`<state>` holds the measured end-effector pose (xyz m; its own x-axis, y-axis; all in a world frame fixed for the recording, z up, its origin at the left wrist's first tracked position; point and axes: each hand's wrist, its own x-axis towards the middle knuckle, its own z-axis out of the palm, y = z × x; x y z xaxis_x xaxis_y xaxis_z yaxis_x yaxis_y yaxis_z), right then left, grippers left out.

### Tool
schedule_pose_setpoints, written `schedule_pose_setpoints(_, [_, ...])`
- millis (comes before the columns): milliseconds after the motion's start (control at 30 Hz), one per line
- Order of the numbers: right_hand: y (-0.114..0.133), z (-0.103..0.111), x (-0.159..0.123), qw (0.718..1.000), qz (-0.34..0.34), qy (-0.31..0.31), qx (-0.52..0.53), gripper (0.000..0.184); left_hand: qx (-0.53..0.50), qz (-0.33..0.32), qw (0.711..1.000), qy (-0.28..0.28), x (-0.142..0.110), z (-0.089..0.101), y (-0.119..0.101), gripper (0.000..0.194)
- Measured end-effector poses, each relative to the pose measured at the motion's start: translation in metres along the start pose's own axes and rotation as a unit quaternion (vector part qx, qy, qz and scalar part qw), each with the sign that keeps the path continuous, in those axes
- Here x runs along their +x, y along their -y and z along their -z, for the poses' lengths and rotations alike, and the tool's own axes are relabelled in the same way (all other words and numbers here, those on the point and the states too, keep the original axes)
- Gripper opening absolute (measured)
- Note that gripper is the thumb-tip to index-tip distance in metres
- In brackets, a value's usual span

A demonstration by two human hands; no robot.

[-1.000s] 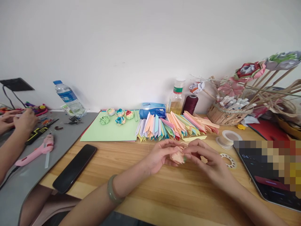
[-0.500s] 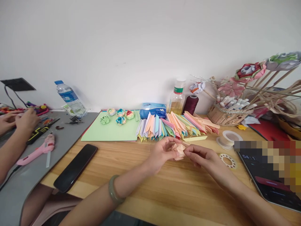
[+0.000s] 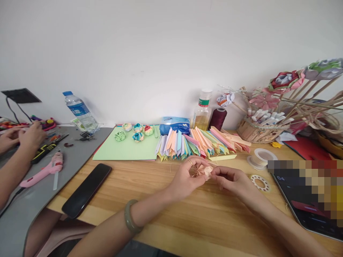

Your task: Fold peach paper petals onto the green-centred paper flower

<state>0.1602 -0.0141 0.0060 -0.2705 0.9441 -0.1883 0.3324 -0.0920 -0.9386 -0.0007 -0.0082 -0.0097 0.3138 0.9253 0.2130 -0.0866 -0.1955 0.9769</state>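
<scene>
A small peach folded-paper flower [image 3: 207,171] is held above the wooden table [image 3: 171,221]. My left hand [image 3: 184,180] is closed around its left side, fingers behind and thumb in front. At the flower's right edge, my right hand [image 3: 229,177] pinches with thumb and index finger; the exact spot is partly hidden. Pleats spread on the flower's left part. Just behind my hands lies a row of folded paper strips [image 3: 175,144] in several colours. Several finished paper flowers [image 3: 138,137] rest on a light green sheet [image 3: 107,152].
At left, a black phone [image 3: 87,189] lies near a pink glue gun [image 3: 44,171]; a co-worker's hands [image 3: 29,137] work beyond. To the right are a spool [image 3: 261,159], a ring-shaped disc [image 3: 259,182], a tablet [image 3: 292,196] and a basket [image 3: 252,132]. A bottle [image 3: 203,110] stands behind.
The peach paper flower has turned between my hands, so its pleated side now shows. My left fingers and thumb have shifted slightly; my right hand stays pinched at the right edge.
</scene>
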Motion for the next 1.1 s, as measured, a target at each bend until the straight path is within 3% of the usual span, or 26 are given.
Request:
schedule_pose_setpoints(133, [0.002, 0.001, -0.001, 1.0, 0.011, -0.008, -0.001, 0.02, -0.056, 0.056, 0.997, 0.002, 0.001, -0.001, -0.002, 0.04])
schedule_pose_setpoints(233, [0.006, 0.001, -0.003, 1.0, 0.018, -0.018, 0.001, 0.019, -0.098, 0.129, 0.986, 0.04, 0.002, 0.001, -0.003, 0.034])
schedule_pose_setpoints(333, [0.01, 0.001, -0.004, 0.999, 0.016, -0.036, 0.009, 0.019, -0.09, 0.155, 0.982, 0.058, 0.003, 0.003, -0.001, 0.033])
schedule_pose_setpoints(467, [0.007, 0.004, -0.003, 0.998, 0.005, -0.048, 0.028, 0.021, -0.083, 0.16, 0.981, 0.069, 0.003, 0.004, 0.003, 0.04])
schedule_pose_setpoints(700, [0.0, 0.006, -0.001, 0.996, -0.035, -0.059, 0.06, 0.029, -0.011, 0.099, 0.995, 0.001, 0.003, 0.002, 0.001, 0.034])
schedule_pose_setpoints(800, [-0.002, 0.004, -0.001, 0.998, -0.023, -0.054, 0.035, 0.027, 0.03, 0.071, 0.997, 0.002, 0.003, 0.001, 0.002, 0.034])
schedule_pose_setpoints(1100, [-0.007, -0.002, 0.001, 0.999, 0.009, -0.034, -0.006, 0.022, 0.057, 0.089, 0.994, -0.003, 0.001, -0.002, 0.007, 0.031])
